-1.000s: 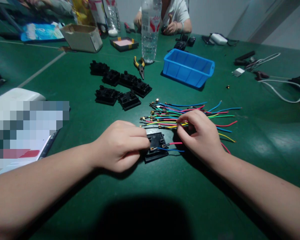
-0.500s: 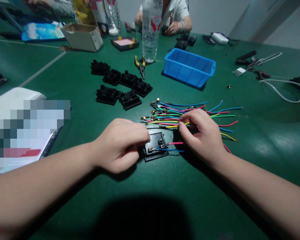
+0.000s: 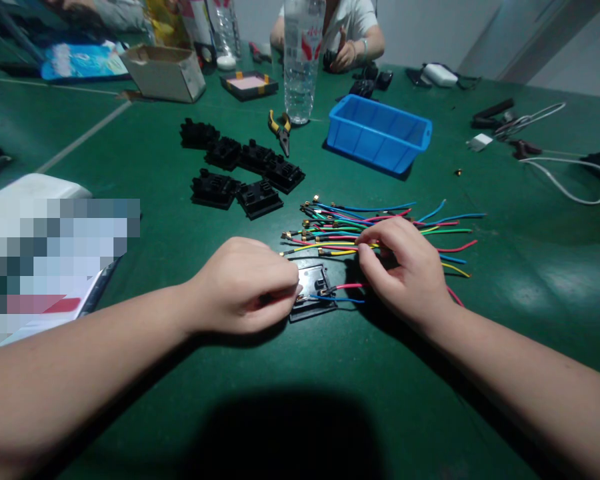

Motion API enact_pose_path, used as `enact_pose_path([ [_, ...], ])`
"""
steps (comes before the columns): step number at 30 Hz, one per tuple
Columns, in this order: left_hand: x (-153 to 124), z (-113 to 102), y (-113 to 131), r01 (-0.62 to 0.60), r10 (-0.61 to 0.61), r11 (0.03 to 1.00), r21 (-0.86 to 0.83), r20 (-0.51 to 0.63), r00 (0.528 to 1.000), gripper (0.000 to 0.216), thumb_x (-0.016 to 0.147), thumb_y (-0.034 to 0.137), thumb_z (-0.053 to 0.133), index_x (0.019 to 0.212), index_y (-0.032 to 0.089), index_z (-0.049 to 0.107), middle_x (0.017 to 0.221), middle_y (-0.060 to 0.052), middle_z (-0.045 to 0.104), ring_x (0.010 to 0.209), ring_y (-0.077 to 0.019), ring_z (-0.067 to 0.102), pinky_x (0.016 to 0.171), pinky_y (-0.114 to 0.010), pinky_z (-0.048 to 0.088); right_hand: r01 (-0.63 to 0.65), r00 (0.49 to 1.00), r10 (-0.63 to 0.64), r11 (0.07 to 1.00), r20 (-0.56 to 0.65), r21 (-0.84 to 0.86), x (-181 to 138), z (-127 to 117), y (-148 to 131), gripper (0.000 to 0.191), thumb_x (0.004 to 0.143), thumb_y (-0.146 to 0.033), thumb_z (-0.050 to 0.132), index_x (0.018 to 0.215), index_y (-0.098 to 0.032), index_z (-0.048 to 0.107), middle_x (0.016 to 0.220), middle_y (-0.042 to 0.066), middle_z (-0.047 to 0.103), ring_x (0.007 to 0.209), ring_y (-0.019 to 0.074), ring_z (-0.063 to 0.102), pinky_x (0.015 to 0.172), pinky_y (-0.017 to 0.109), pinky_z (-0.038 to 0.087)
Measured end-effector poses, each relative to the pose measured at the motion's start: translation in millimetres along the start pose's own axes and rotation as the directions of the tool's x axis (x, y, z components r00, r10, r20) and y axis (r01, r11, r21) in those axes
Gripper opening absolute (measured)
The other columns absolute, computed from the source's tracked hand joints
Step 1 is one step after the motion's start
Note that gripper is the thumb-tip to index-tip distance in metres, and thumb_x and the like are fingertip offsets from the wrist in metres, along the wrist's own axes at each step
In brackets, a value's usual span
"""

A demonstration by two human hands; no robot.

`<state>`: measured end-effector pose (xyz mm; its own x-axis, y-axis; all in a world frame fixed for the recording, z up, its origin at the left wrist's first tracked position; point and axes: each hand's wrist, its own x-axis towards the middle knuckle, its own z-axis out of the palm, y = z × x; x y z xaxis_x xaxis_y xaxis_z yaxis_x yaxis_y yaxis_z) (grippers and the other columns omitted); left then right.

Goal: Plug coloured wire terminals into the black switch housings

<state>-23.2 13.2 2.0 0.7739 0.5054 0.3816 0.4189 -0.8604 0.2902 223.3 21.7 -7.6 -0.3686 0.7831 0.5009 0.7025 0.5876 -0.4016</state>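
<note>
A small black plastic housing (image 3: 314,275) lies between my hands. A red wire (image 3: 351,286) and a blue wire (image 3: 343,300) run rightward from metal terminals on it. My left hand (image 3: 253,287) is closed at the housing's left edge, covering that side, with its fingertips close to the blue wire's terminal. My right hand (image 3: 405,257) pinches with thumb and index finger on a yellow wire (image 3: 325,245) in the loose bundle. Beneath and behind it spread several coloured wires (image 3: 330,223) with brass terminals on their left ends. What the lower fingers of both hands touch is hidden.
Several black housings (image 3: 250,160) sit beyond my left hand, beside yellow-handled pliers (image 3: 281,133). Farther back stand a water bottle (image 3: 303,73), a blue bin (image 3: 380,133) and a cardboard box (image 3: 165,70). Another person's hand (image 3: 345,57) works across the table.
My left hand's thumb has come up and right, over the housing's left edge and the blue wire's terminal. The yellow wire's left end now shows. My right hand is nearly still.
</note>
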Motion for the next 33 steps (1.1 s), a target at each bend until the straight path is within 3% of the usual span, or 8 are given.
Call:
enact_pose_path([
  [6,0.5,0.7,0.2,-0.021,0.021,1.000,-0.008,-0.014,1.000,0.033,0.092,0.023,0.051,0.060,0.020,0.047,0.051,0.003,0.047,0.049,-0.0120,0.043,0.055,-0.030,0.027,-0.007,1.000,0.007,1.000,0.004,-0.008,-0.1,0.2,0.3,0.008,0.087,-0.017,0.051,0.083,-0.022,0.056,0.084,0.006,0.063,0.082,0.0216,0.059,0.073,0.037,0.045],
  [14,1.1,0.4,0.0,-0.005,0.005,1.000,0.002,-0.013,1.000,0.018,0.091,0.025,0.053,0.075,0.019,0.058,0.059,0.002,0.054,0.054,-0.0125,0.048,0.055,-0.028,0.031,0.006,1.000,-0.006,1.000,-0.001,-0.009,0.0,-0.1,-0.2,0.007,0.086,-0.016,0.052,0.083,-0.021,0.056,0.084,0.006,0.063,0.082,0.0212,0.058,0.074,0.036,0.045],
  [22,1.4,2.1,-1.2,0.041,-0.042,0.999,0.013,0.030,0.999,0.030,0.094,0.025,0.046,0.065,0.019,0.050,0.053,0.002,0.048,0.050,-0.0123,0.044,0.054,-0.027,0.030,-0.004,1.000,0.004,1.000,0.013,-0.009,0.0,0.6,0.7,0.010,0.086,-0.017,0.050,0.082,-0.023,0.056,0.083,0.006,0.063,0.081,0.0216,0.059,0.073,0.037,0.046],
  [33,-2.3,6.2,-4.9,0.041,-0.041,0.999,0.018,0.009,0.999,0.032,0.098,0.033,0.045,0.068,0.020,0.046,0.052,0.004,0.044,0.047,-0.0126,0.042,0.050,-0.026,0.028,0.016,1.000,-0.016,1.000,0.014,0.001,0.8,0.8,0.4,0.010,0.086,-0.015,0.050,0.081,-0.022,0.056,0.082,0.006,0.064,0.080,0.0205,0.060,0.072,0.035,0.046],
])
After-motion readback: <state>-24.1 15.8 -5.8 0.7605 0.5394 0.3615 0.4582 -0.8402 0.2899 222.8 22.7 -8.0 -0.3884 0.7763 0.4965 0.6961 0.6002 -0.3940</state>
